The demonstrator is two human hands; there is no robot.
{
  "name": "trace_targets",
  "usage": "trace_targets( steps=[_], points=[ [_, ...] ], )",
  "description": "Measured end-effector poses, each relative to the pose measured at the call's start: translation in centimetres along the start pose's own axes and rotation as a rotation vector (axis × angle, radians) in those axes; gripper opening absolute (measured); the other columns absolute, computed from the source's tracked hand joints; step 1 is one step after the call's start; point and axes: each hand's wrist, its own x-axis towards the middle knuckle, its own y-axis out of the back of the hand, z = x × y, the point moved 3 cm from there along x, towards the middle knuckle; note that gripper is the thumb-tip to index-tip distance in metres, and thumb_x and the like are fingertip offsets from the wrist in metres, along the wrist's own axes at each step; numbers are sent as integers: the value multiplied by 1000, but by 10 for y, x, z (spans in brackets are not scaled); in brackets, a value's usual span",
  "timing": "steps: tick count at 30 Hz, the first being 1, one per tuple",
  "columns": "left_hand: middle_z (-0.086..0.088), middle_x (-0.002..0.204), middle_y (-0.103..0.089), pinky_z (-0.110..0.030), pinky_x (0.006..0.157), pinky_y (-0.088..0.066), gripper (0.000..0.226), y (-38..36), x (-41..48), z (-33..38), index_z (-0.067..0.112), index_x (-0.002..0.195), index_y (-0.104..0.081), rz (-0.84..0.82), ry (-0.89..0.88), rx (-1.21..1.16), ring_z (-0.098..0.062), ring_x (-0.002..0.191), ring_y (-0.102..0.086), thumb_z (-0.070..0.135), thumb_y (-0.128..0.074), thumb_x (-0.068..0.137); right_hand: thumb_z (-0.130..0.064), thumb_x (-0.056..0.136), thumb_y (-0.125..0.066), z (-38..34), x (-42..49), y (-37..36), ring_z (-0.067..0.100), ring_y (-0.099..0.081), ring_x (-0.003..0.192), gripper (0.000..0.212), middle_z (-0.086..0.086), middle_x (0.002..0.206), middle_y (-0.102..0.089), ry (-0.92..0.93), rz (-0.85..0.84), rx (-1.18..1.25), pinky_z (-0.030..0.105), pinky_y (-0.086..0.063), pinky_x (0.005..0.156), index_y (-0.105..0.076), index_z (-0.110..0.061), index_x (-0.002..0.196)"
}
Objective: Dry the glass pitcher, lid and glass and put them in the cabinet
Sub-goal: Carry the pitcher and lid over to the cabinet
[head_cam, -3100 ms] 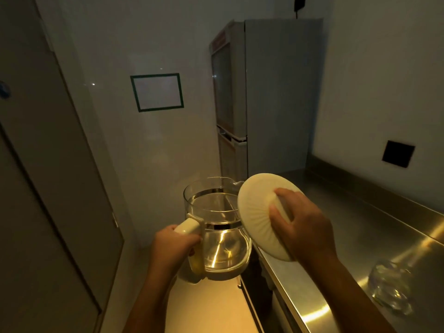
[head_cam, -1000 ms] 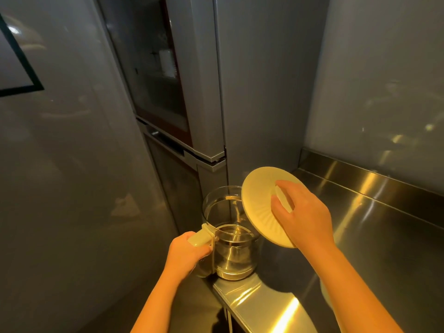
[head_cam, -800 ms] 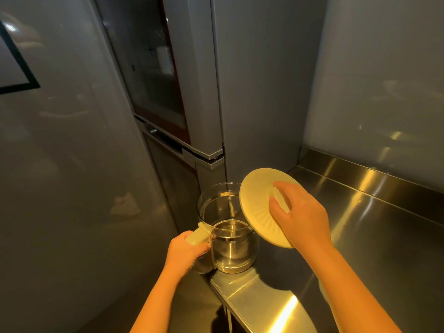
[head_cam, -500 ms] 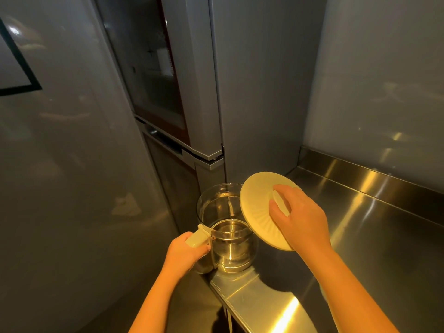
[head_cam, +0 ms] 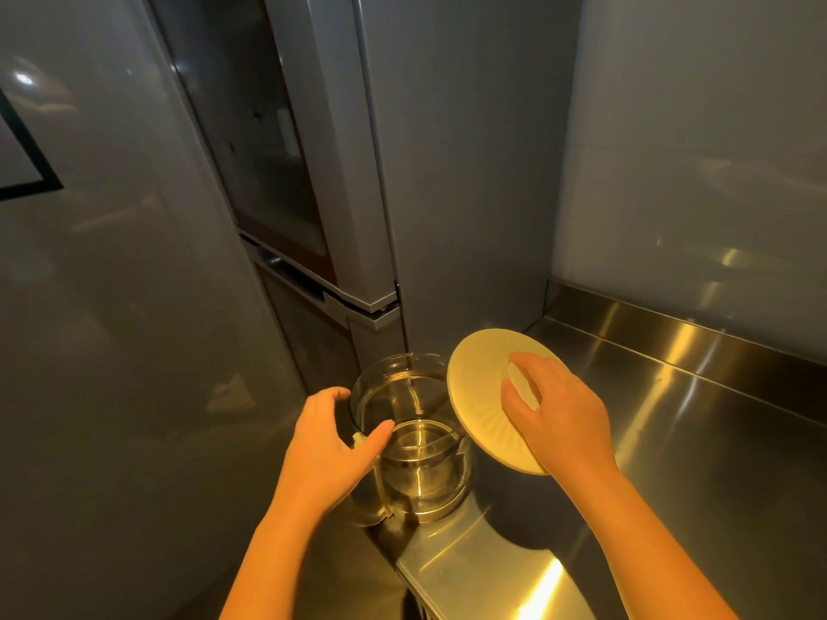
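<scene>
The empty glass pitcher (head_cam: 418,469) stands upright on the left corner of the steel counter (head_cam: 698,445). Its cream handle shows just under my left hand (head_cam: 326,449). That hand hovers at the pitcher's left side with fingers spread, thumb by the rim, gripping nothing. My right hand (head_cam: 561,425) holds the round cream lid (head_cam: 476,387) by its raised grip. The lid is tilted, in the air just right of the pitcher's mouth. The drinking glass is out of view.
A tall grey cabinet (head_cam: 452,149) stands right behind the pitcher, with a dark glass door (head_cam: 250,140) on its left face and a lower door beneath. A glossy wall runs along the left. The counter ends in an edge near my arms.
I walked up to the cabinet. The pitcher now stands on the counter corner and my left hand has let go of its handle and spread. The lid stays in my right hand.
</scene>
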Motion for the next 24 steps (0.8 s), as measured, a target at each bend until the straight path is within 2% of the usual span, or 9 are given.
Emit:
trace_targets(
  steps=[2,5,7,9,14,19,24],
  points=[
    [7,131,-42,-21,89,-36,59,-1,1,18,22,129,-41,42,-91,8,-2,109,-38,42,-67,80,-40,92,-47,7,1,2,18,-50,116,45,-2,134,-50,-12,16,3,27,-44,91,-45,-27,134],
    [7,133,-43,-19,92,-33,53,-9,5,42,21,129,-44,65,-205,40,0,110,-38,38,-64,83,-41,92,-46,19,3,5,17,-49,116,44,-4,135,-49,-31,33,-6,27,-45,90,-44,-28,135],
    [6,141,-40,-22,100,-34,54,-19,10,56,21,133,-43,48,-247,78,-6,121,-41,38,-61,85,-39,93,-45,28,5,8,16,-49,116,43,-4,135,-49,-44,42,-8,26,-43,90,-44,-27,135],
    [6,148,-33,-31,109,-30,57,-29,15,69,21,138,-39,13,-279,139,-12,133,-34,41,-57,88,-37,94,-45,37,8,9,17,-48,117,41,-5,135,-49,-51,54,-34,27,-41,91,-45,-27,134],
    [5,155,-19,-33,115,-13,60,-57,26,97,22,145,-28,-81,-395,320,-14,143,-15,44,-46,93,-37,94,-44,60,21,7,18,-48,116,42,-4,133,-50,-59,57,-88,27,-40,89,-44,-27,135],
    [5,157,-8,-35,116,-3,60,-79,34,106,25,148,-17,-166,-397,426,-15,145,-3,44,-39,96,-41,95,-38,80,33,-5,16,-47,119,45,-5,136,-47,-61,4,-147,25,-41,91,-38,-28,138],
    [3,158,-4,-37,116,-1,59,-91,41,104,24,149,-13,-208,-376,545,-17,145,1,44,-35,98,-43,97,-34,93,44,-34,14,-49,115,48,-4,134,-48,3,-71,-244,22,-41,89,-33,-27,142]
  ],
)
